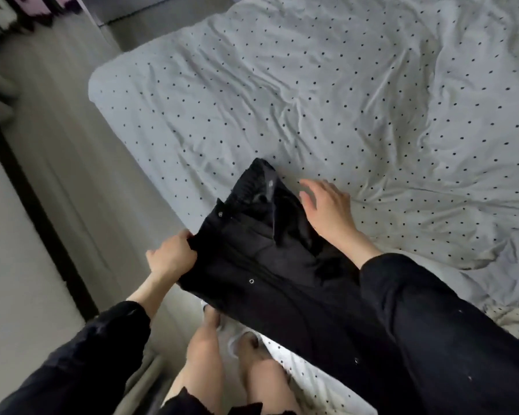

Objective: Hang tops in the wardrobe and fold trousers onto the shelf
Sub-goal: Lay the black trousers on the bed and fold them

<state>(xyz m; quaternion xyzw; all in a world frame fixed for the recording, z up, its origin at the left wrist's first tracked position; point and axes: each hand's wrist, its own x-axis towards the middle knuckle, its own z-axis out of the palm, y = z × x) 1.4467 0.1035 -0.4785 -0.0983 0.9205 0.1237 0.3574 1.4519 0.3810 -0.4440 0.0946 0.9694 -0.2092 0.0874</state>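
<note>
A pair of black trousers [261, 265] lies across the near edge of the bed, waistband pointing away from me and legs trailing toward me off the mattress. Silver snaps show on the fabric. My left hand [171, 254] grips the left side of the trousers near the waist, fingers curled round the cloth. Beside the waistband's right side, my right hand [327, 206] has its fingers spread and relaxed, resting at the edge of the fabric and holding nothing.
The bed has a rumpled white duvet with small black dots [342, 100]. A strip of grey floor [81, 181] runs along the bed's left side. A dark frame edge [33, 211] stands at the left. My bare legs [207, 354] are below.
</note>
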